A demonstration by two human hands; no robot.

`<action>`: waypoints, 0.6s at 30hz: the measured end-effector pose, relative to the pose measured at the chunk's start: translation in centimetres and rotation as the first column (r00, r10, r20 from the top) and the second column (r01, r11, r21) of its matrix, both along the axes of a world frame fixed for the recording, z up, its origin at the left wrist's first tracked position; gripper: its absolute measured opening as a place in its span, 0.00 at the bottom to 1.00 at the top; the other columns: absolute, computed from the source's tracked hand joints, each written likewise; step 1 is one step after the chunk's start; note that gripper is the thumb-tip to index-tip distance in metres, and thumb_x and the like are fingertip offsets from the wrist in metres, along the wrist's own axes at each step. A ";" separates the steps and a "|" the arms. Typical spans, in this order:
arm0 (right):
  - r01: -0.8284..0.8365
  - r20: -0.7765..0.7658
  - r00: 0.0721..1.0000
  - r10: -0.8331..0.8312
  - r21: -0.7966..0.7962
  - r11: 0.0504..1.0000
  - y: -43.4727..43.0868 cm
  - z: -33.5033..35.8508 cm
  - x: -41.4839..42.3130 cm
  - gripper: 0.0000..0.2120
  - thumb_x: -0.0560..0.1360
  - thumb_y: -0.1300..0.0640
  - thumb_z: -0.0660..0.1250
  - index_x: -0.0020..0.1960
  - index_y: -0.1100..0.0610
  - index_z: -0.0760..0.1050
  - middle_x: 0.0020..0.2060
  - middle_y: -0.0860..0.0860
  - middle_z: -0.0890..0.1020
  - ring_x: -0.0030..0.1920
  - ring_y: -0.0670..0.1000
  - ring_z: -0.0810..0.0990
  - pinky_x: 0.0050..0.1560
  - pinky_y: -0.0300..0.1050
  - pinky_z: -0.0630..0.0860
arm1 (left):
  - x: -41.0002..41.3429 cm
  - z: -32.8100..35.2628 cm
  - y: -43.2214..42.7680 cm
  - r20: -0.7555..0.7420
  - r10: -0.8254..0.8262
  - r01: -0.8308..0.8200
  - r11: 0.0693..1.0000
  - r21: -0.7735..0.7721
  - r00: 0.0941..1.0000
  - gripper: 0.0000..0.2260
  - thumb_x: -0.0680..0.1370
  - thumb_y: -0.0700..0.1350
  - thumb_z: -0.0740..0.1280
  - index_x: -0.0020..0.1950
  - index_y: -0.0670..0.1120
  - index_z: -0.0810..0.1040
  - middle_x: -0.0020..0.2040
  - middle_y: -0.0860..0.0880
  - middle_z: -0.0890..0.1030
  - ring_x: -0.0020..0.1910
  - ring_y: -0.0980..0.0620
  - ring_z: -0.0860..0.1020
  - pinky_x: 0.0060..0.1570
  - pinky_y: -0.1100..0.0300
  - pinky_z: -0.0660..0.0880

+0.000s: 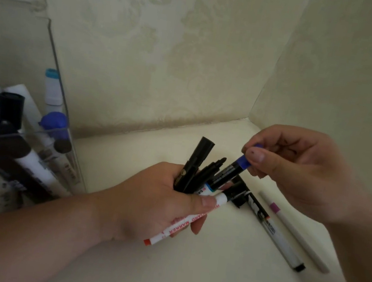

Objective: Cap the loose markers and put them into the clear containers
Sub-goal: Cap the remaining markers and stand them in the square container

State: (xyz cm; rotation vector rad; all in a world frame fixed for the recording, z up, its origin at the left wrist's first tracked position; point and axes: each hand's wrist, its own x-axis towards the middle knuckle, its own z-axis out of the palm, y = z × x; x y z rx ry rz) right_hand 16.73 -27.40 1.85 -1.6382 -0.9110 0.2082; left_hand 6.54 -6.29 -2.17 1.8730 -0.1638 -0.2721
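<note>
Left hand (159, 199), forearm entering lower left, grips a bundle of black and white markers (192, 167); right hand (297, 167) pinches a blue plastic cap (242, 162) between thumb and fingertips.

Marker barrels (194, 166) hidden in left hand (159, 199); clear container (70, 155) cropped at left.
</note>
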 end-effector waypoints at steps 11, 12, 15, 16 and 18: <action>0.350 -0.064 0.929 -0.365 -0.173 0.920 0.4 0.7 -0.2 0.20 0.67 0.38 0.75 0.35 0.55 0.81 0.24 0.51 0.69 0.27 0.54 0.62 0.30 0.49 0.66 | -0.2 0.1 -0.7 0.000 0.124 -0.124 0.991 0.041 0.992 0.23 0.77 0.60 0.70 0.44 0.39 0.81 0.40 0.32 0.80 0.30 0.46 0.75 0.32 0.56 0.74; 0.438 -0.130 0.886 -0.445 -0.082 0.895 -0.1 1.3 0.1 0.19 0.71 0.42 0.75 0.32 0.56 0.80 0.23 0.50 0.69 0.26 0.52 0.63 0.29 0.45 0.65 | -0.3 0.0 -0.7 0.000 0.129 -0.129 0.991 0.041 0.992 0.23 0.77 0.61 0.70 0.46 0.39 0.82 0.39 0.31 0.80 0.30 0.45 0.75 0.32 0.56 0.73; 0.489 -0.228 0.870 -0.437 0.287 0.824 -2.5 3.8 1.0 0.14 0.74 0.52 0.74 0.31 0.54 0.79 0.25 0.50 0.73 0.24 0.47 0.64 0.25 0.37 0.63 | -0.4 0.0 -0.8 -0.004 0.161 -0.161 0.987 0.026 0.987 0.22 0.77 0.61 0.69 0.46 0.40 0.82 0.38 0.33 0.80 0.29 0.47 0.74 0.31 0.57 0.73; 0.431 -0.225 0.900 -0.372 0.347 0.833 -2.8 4.2 0.8 0.10 0.70 0.51 0.75 0.33 0.53 0.80 0.26 0.50 0.75 0.25 0.47 0.66 0.26 0.36 0.63 | -0.3 0.0 -1.0 -0.003 0.176 -0.176 0.984 0.017 0.984 0.22 0.78 0.59 0.69 0.44 0.40 0.82 0.36 0.33 0.79 0.28 0.48 0.74 0.31 0.59 0.72; 0.334 -0.206 0.937 -0.281 0.303 0.892 -2.4 4.2 -0.5 0.06 0.66 0.52 0.73 0.38 0.54 0.84 0.29 0.52 0.79 0.27 0.48 0.69 0.27 0.37 0.64 | -0.2 0.0 -1.4 0.000 0.197 -0.197 0.980 0.021 0.980 0.22 0.79 0.58 0.68 0.38 0.41 0.81 0.31 0.39 0.78 0.27 0.50 0.74 0.30 0.62 0.71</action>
